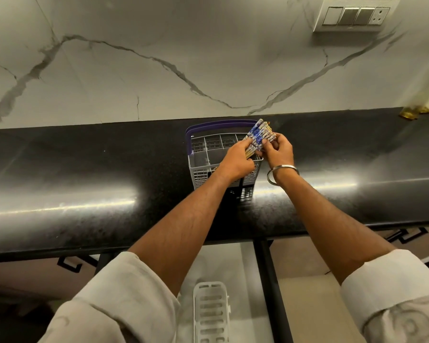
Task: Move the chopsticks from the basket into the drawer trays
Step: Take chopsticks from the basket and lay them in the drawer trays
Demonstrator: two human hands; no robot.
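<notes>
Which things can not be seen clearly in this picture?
- Chopsticks, head view: lower ends hidden by both hands, left and right; count too small to tell.
- Basket: near compartments covered by the left forearm.
- White tray: cut off by the bottom edge.
- Gold thing at far right: blurred.

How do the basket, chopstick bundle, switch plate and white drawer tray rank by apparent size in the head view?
1. Basket
2. Switch plate and white drawer tray: look alike, and the tray is nearer and cut off, so unranked
3. Chopstick bundle, held by both hands
</notes>
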